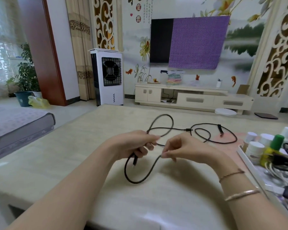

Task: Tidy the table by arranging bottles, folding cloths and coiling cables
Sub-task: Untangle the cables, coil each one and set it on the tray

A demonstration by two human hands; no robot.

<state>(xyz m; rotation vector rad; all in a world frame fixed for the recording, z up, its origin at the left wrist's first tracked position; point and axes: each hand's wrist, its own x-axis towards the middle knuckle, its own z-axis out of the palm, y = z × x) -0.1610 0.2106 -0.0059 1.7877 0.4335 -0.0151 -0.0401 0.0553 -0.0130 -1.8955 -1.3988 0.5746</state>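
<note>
Above the pale beige table (90,146), the left hand (135,145) has its fingers curled round a thin black braided cable (169,128), with one plug end hanging below the fist. The right hand (181,148) pinches the same cable between thumb and fingertips just beside it. One loop rises behind the hands, another sags beneath them, and the rest trails rightward over the table toward white-capped bottles (256,146) and a green-capped yellow bottle (272,150).
</note>
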